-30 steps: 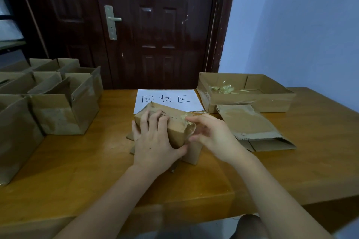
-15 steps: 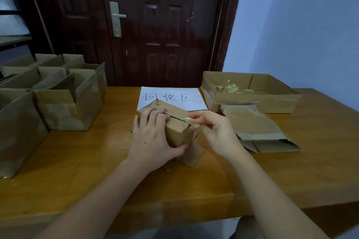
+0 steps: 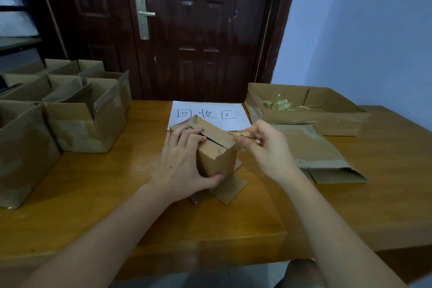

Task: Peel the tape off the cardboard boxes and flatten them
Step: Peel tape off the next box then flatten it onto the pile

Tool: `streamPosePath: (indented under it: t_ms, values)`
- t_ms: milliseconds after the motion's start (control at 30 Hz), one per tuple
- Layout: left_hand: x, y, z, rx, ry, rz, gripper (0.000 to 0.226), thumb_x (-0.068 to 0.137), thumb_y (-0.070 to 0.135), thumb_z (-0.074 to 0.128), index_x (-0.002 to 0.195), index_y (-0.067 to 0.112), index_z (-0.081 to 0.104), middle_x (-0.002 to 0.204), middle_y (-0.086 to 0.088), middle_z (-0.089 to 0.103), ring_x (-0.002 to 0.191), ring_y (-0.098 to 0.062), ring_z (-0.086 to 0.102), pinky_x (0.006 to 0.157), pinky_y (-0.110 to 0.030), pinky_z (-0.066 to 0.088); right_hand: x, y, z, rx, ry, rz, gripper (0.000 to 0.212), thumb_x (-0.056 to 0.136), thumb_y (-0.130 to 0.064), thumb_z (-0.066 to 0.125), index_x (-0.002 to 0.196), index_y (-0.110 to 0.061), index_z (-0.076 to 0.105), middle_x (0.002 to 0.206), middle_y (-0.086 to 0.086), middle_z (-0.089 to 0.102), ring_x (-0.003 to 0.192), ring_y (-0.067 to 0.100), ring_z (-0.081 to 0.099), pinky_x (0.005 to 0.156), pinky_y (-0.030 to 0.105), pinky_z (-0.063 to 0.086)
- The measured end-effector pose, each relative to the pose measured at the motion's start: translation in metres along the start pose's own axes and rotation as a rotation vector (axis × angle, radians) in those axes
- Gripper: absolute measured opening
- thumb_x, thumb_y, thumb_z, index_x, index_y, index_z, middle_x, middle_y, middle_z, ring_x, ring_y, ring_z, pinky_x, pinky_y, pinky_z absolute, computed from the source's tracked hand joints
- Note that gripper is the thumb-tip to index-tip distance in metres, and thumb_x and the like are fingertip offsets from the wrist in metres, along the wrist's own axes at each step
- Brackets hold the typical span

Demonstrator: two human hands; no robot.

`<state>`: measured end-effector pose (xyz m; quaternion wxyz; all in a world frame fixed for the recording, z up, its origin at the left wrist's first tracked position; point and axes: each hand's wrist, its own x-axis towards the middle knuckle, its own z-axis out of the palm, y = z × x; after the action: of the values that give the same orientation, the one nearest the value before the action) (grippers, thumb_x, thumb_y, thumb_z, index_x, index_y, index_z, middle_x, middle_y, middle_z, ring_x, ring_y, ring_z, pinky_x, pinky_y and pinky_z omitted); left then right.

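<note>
Cardboard box (image 3: 216,147) gripped by left hand (image 3: 184,166); right hand (image 3: 266,149) pinches crinkled tape (image 3: 243,134)

Left side of the small box (image 3: 216,149) covered by the left hand (image 3: 184,166), tape (image 3: 243,134) mostly hidden in right hand (image 3: 268,147) fingers, leftmost open box (image 3: 21,147) cut off by frame edge.

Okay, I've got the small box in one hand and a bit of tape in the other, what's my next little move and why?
Probably keep pulling the tape strip away to the right until it comes free. The right hand pinches it at the box's top right edge, where it looks still attached, while the left hand grips the small box steady on the table. The top seam already shows an open slit.
</note>
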<state>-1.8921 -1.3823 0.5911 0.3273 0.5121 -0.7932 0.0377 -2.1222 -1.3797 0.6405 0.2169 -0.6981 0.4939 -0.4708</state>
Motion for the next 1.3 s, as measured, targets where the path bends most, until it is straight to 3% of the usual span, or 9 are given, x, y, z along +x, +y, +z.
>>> streamPosePath:
  t_ms: [167,333,467,600,667,767,867,1033,1300]
  values:
    - [-0.001,0.0,0.002,0.0,0.012,0.015,0.094,0.068,0.085,0.066,0.134,0.021,0.051,0.149,0.002,0.046,0.148,-0.024,0.029,0.116,-0.062,0.034,-0.003,-0.01,0.001,-0.312,-0.085,-0.158,0.031,0.095,-0.017,0.069,0.111,-0.037,0.052,0.102,-0.012,0.068,0.092,0.002,0.064,0.082,0.027,0.057]
    - [0.0,-0.003,0.001,-0.025,0.005,0.033,0.093,0.068,0.085,0.065,0.134,0.021,0.051,0.149,0.003,0.046,0.147,-0.023,0.029,0.116,-0.062,0.035,-0.004,-0.011,0.005,-0.383,0.066,-0.148,0.02,0.093,-0.004,0.067,0.105,-0.019,0.072,0.095,-0.009,0.064,0.087,0.008,0.062,0.082,0.033,0.057]
    - [-0.001,-0.008,0.0,-0.043,0.009,0.06,0.092,0.068,0.084,0.066,0.134,0.022,0.049,0.148,0.003,0.047,0.147,-0.023,0.031,0.115,-0.062,0.036,-0.004,-0.024,0.011,-0.445,-0.003,-0.179,0.03,0.086,0.0,0.068,0.111,-0.014,0.077,0.093,-0.01,0.062,0.094,0.014,0.062,0.09,0.035,0.055]
    - [-0.001,-0.008,0.003,-0.046,0.028,0.061,0.091,0.068,0.083,0.065,0.133,0.022,0.049,0.147,0.001,0.048,0.146,-0.024,0.032,0.116,-0.063,0.035,-0.009,-0.027,0.004,-0.333,-0.163,-0.078,0.034,0.096,-0.024,0.06,0.128,-0.025,0.071,0.128,-0.012,0.067,0.118,0.008,0.05,0.101,0.035,0.047]
    - [-0.001,-0.008,0.004,-0.056,0.037,0.061,0.091,0.068,0.083,0.065,0.133,0.022,0.049,0.147,0.001,0.048,0.146,-0.024,0.032,0.116,-0.063,0.035,-0.008,-0.026,0.0,-0.292,-0.178,-0.027,0.032,0.102,-0.037,0.054,0.13,-0.031,0.069,0.128,-0.016,0.067,0.12,0.005,0.05,0.102,0.034,0.046]
    - [-0.001,-0.009,0.003,-0.046,0.027,0.061,0.092,0.068,0.085,0.064,0.134,0.021,0.049,0.149,0.002,0.046,0.148,-0.024,0.03,0.117,-0.062,0.034,-0.002,-0.02,-0.003,-0.084,-0.154,0.123,0.044,0.095,-0.035,0.069,0.139,-0.03,0.061,0.127,-0.018,0.067,0.11,0.001,0.062,0.101,0.03,0.051]
    - [-0.002,-0.009,0.001,-0.055,0.018,0.061,0.092,0.068,0.083,0.065,0.135,0.022,0.049,0.149,0.002,0.046,0.148,-0.023,0.029,0.119,-0.062,0.032,0.0,-0.016,0.0,-0.117,-0.221,0.199,0.047,0.088,-0.04,0.075,0.133,-0.028,0.066,0.122,-0.017,0.07,0.106,0.003,0.066,0.098,0.036,0.055]
    - [-0.002,-0.013,-0.007,-0.069,-0.03,0.071,0.094,0.067,0.083,0.067,0.137,0.023,0.049,0.151,0.007,0.044,0.149,-0.017,0.025,0.12,-0.054,0.033,-0.004,-0.013,0.0,0.101,-0.188,0.274,0.011,0.092,-0.018,0.074,0.101,-0.022,0.078,0.092,-0.007,0.079,0.092,0.016,0.073,0.087,0.035,0.059]
    - [-0.004,-0.023,-0.015,-0.1,-0.095,0.121,0.092,0.067,0.079,0.073,0.137,0.027,0.044,0.155,0.011,0.039,0.152,-0.012,0.016,0.118,-0.043,0.032,0.003,-0.009,-0.006,0.432,-0.275,0.455,0.016,0.094,0.004,0.062,0.106,-0.002,0.072,0.098,0.017,0.076,0.095,0.028,0.074,0.076,0.027,0.061]
